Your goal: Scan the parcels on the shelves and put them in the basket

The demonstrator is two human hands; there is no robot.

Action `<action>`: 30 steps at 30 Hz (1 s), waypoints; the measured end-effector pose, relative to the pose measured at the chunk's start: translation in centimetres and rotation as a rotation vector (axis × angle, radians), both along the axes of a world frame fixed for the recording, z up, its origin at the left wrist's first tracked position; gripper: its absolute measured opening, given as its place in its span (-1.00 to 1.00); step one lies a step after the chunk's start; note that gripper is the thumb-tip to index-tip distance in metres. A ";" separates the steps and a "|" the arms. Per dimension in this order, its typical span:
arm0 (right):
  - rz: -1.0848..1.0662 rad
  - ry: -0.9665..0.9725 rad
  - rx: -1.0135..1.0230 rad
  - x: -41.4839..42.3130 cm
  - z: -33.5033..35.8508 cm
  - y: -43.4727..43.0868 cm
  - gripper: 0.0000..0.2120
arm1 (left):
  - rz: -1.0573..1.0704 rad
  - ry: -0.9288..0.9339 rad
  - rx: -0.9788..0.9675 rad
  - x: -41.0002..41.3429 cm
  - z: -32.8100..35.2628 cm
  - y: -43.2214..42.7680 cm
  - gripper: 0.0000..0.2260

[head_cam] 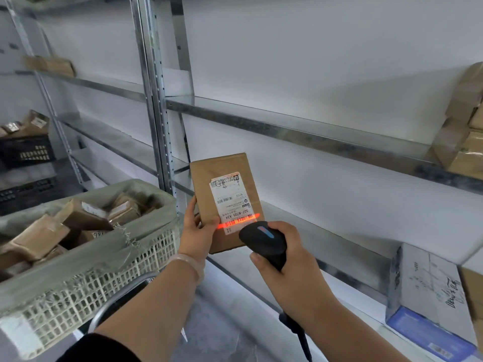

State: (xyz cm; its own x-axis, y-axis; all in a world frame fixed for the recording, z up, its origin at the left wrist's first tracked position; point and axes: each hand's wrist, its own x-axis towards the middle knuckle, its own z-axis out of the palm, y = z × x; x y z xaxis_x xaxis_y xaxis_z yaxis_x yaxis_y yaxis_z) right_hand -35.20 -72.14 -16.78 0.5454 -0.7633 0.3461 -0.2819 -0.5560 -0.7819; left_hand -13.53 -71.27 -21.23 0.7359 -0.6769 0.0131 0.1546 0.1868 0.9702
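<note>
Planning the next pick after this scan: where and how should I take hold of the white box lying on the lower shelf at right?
Probably best to grip the white box at its blue near end, coming from the aisle and slightly from the left. It lies flat with that end toward the shelf front. Its left flank is free, but a brown box sits close on its right.

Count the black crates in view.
2, both at far left: upper black crate holds parcels; lower black crate sits beneath it, partly behind the white basket. More may lie out of view.
</note>
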 end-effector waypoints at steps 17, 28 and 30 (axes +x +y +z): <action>0.104 0.027 -0.013 20.9 -2.1 1.2 -0.47 | 0.119 0.106 0.082 19.4 -1.0 9.2 -0.40; 0.197 -0.006 0.196 36.5 -6.5 3.4 -0.49 | 0.218 0.004 0.305 32.2 -2.8 15.3 -0.40; 0.190 0.002 0.221 38.3 -6.7 3.2 -0.50 | 0.193 -0.017 0.336 33.5 -3.2 15.4 -0.37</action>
State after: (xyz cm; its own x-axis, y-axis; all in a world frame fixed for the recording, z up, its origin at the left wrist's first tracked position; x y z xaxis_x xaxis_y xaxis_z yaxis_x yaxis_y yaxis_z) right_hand 3.09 -68.99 -23.53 0.6862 -0.7044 0.1816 -0.1907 -0.4151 -0.8895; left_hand 19.95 -55.85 -24.39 0.8519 -0.4944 -0.1727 0.1314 -0.1175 0.9843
